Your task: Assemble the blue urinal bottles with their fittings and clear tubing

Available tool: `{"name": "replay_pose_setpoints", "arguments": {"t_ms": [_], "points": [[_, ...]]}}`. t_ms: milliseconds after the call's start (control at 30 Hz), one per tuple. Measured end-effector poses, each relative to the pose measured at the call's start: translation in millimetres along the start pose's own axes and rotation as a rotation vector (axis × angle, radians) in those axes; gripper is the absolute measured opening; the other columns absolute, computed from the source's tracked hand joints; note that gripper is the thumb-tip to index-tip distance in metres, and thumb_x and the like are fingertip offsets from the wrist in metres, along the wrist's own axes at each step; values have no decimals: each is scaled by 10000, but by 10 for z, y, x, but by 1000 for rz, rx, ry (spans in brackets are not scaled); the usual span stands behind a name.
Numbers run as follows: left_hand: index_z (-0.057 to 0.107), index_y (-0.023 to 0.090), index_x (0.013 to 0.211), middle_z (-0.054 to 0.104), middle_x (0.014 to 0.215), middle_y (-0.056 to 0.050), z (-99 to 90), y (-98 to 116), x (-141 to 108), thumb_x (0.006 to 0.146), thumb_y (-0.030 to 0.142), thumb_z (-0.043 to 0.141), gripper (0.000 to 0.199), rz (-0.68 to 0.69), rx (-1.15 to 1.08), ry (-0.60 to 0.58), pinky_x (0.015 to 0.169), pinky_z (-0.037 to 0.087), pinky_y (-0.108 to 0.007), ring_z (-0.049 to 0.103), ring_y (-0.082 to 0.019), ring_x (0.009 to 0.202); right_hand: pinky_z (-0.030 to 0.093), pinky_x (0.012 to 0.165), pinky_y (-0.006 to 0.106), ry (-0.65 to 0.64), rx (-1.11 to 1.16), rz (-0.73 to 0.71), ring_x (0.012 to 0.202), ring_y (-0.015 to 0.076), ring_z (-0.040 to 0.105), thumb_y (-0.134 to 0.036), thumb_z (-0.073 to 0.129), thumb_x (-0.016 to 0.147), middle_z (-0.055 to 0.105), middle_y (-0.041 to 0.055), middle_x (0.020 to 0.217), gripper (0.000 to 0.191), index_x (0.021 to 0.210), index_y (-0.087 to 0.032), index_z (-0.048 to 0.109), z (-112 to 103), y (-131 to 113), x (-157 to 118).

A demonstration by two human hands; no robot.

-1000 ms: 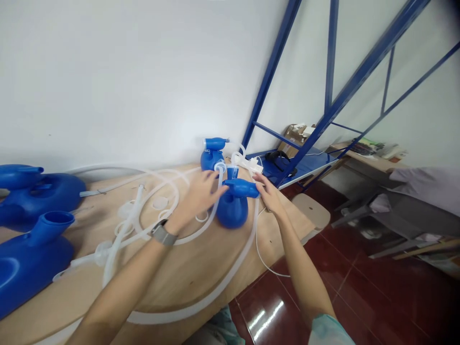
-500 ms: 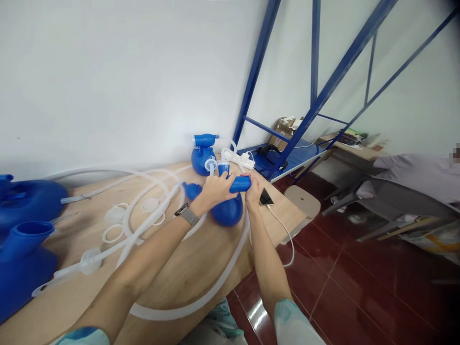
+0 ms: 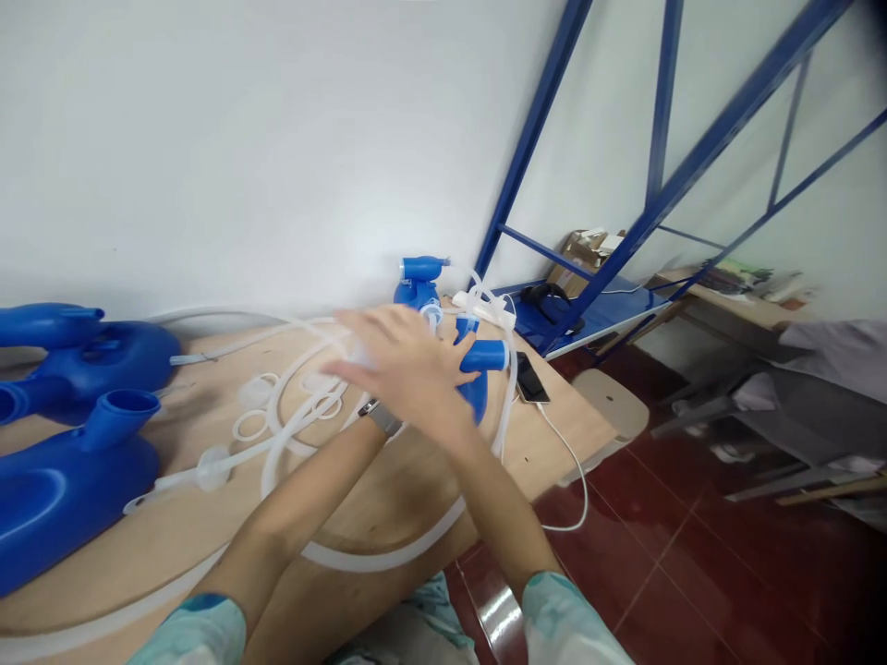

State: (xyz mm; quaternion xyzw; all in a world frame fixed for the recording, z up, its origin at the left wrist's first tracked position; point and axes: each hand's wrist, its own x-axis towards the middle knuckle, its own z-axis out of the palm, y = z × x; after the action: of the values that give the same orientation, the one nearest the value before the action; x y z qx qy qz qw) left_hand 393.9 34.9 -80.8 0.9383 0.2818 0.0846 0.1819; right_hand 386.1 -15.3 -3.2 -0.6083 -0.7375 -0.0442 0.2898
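Note:
My left hand, with a watch on its wrist, has its fingers around a blue plastic urinal bottle. The bottle's wide neck points right, and part of its body shows below. My right hand crosses in front of the left one, blurred, fingers spread and pointing left; it appears to hold nothing. It hides the left palm and part of the bottle. Behind stands another blue urinal bottle with a clear cap. Translucent tubing loops over the wooden table.
More blue urinal bottles stand at the left. White rings and a translucent cap lie near the tubing. A phone on a cable, a white power strip, a stool and a blue rack are rightward. A person sits farther right.
My right hand has let go of the bottle's neck end and swung left across my left hand, fingers now spread. The left hand stays at the bottle. The view has turned slightly left.

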Motion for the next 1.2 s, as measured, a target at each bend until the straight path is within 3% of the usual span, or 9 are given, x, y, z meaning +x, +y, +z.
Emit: {"name": "replay_pose_setpoints", "arguments": {"t_ms": [100, 167, 333, 467, 567, 700, 967, 1067, 1200], "points": [[438, 242, 1622, 465, 1592, -196, -15, -1, 1, 990, 576, 642, 743, 25, 12, 1, 914, 564, -454, 666, -354, 1172, 335, 1292, 534, -255, -84, -110, 1511, 342, 388, -695, 653, 951, 421, 116, 1613, 847, 1657, -270, 458, 467, -147, 54], [438, 247, 1620, 479, 1575, -205, 2, -27, 0, 994, 553, 640, 725, 27, 24, 7, 893, 564, -457, 666, -364, 1173, 303, 1295, 582, -120, -94, -66, 1562, 387, 304, -702, 689, 922, 341, 133, 1661, 899, 1671, -277, 431, 557, -64, -166], [456, 255, 1601, 592, 1409, -214, 81, -121, -16, 1052, 518, 539, 615, 27, 23, 10, 843, 554, -442, 691, -362, 1111, 470, 1190, 446, 282, -8, 261, 1304, 241, 575, -457, 568, 1065, 619, 109, 1325, 340, 1292, -254, 719, 187, 428, -1112], [421, 262, 1619, 541, 1482, -189, 100, -145, -10, 1000, 642, 579, 744, 67, 36, 71, 847, 560, -431, 678, -370, 1137, 396, 1243, 563, 382, 68, 679, 1422, 301, 503, -613, 548, 1027, 536, 188, 1458, 622, 1454, -165, 610, -13, 1089, -1523], [439, 269, 1606, 539, 1490, -169, 95, -127, 10, 987, 622, 611, 732, 106, 64, 59, 824, 555, -411, 667, -363, 1141, 441, 1218, 521, 301, 366, 753, 1454, 292, 504, -756, 517, 968, 465, 199, 1564, 820, 1529, -158, 510, 39, 1547, -1454], [425, 259, 1622, 560, 1469, -166, 100, -113, 34, 991, 626, 596, 750, 131, 81, 56, 811, 546, -410, 665, -363, 1126, 493, 1161, 450, 330, 530, 659, 1255, 251, 642, -787, 465, 944, 640, 179, 1332, 714, 1223, -147, 613, 201, 1813, -1184], [455, 264, 1608, 614, 1388, -154, 115, -136, 19, 974, 631, 608, 748, 64, 81, 50, 841, 548, -450, 689, -375, 1070, 546, 1036, 395, 569, 583, 692, 1076, 207, 686, -638, 479, 967, 684, 139, 1164, 510, 1163, -167, 492, 397, 1673, -1029], [459, 242, 1603, 620, 1383, -164, 106, -142, 9, 966, 620, 633, 761, 54, 89, 35, 858, 542, -433, 689, -368, 1081, 549, 970, 378, 724, 365, 733, 1002, 204, 646, -707, 544, 929, 644, 138, 1095, 533, 942, -176, 493, 333, 1614, -1046], [457, 237, 1600, 622, 1379, -168, 110, -126, 4, 980, 627, 609, 749, 78, 104, 34, 846, 537, -424, 692, -363, 1073, 469, 757, 316, 520, 218, 681, 752, 155, 479, -756, 437, 990, 479, 66, 757, 670, 667, -171, 397, 187, 1609, -1128]]}}
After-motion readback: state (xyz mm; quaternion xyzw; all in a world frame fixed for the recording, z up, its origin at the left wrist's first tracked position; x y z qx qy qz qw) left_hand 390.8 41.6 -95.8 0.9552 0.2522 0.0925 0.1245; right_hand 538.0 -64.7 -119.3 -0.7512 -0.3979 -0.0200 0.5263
